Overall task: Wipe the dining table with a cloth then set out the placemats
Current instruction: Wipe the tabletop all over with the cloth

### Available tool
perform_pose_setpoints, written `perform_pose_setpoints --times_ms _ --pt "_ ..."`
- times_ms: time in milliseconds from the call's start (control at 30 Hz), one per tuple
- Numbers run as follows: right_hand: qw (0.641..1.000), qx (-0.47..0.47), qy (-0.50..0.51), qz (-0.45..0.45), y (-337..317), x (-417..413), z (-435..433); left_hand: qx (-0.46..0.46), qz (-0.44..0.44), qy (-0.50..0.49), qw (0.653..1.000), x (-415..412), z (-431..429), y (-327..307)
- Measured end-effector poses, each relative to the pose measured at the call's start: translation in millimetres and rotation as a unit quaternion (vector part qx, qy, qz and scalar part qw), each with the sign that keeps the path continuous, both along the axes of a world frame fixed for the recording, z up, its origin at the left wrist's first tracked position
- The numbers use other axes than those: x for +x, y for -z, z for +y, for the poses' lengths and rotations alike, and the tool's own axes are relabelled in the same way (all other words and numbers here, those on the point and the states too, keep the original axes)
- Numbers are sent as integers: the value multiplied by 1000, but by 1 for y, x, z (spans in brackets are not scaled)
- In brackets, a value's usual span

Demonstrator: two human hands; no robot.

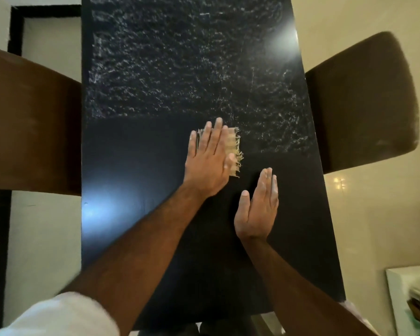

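A long black dining table (136, 166) runs away from me. Its far half is covered with white speckled streaks (180, 69); the near half looks plain dark. My left hand (210, 158) lies flat with straight fingers on a small folded beige cloth (234, 147) with a frayed fringe, pressing it on the table at the border of the streaked area. My right hand (258, 207) is flat with fingers together, on or just above the dark surface, just right of and nearer than the cloth. No placemats are in view.
A brown chair (29, 122) stands at the table's left side and a dark brown chair (364, 100) at its right. A white stand or tray (407, 299) with blurred items sits at the lower right. Pale tiled floor surrounds the table.
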State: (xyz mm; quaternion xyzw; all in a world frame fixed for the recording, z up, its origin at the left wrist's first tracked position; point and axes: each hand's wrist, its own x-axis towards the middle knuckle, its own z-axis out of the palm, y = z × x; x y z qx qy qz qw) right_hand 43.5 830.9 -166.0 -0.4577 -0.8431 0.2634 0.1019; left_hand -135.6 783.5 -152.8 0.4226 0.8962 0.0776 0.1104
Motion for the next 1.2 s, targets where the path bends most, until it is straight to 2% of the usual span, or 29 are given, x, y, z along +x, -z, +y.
perform_pose_setpoints --times_ms 67,133,200,267,367,467,633,733,867,1000,1100,1200 --pt "999 30 -40 5 -3 -12 3 10 5 -58 998 -17 -31 -3" --pt "988 98 -118 6 -7 -36 6 -2 -8 -100 995 -31 -64 4" --pt "970 151 -192 -16 -8 -69 8 -27 -12 -102 994 -37 -85 15" --pt "962 158 -215 -54 -2 -100 7 -41 9 -82 996 -36 -86 22" --pt "963 158 -204 -73 13 -114 7 -42 28 -61 997 -38 -75 27" --pt "959 169 -207 -95 18 -92 17 -47 33 -46 997 -40 -65 28" --pt "967 166 -95 -170 14 -64 45 -47 35 -49 997 -42 -61 29" --pt "971 178 -59 -152 15 -99 53 -49 37 -41 997 -44 -54 28" --pt "970 160 -131 -129 19 -139 48 -51 41 -27 997 -47 -34 28" --pt "961 168 -174 -131 18 -95 54 -55 41 -16 998 -48 -31 29" --pt "966 157 -104 -179 12 -49 88 -55 38 -20 998 -47 -30 29" --pt "969 148 -15 -195 10 -45 125 -55 41 -22 997 -46 -28 30"
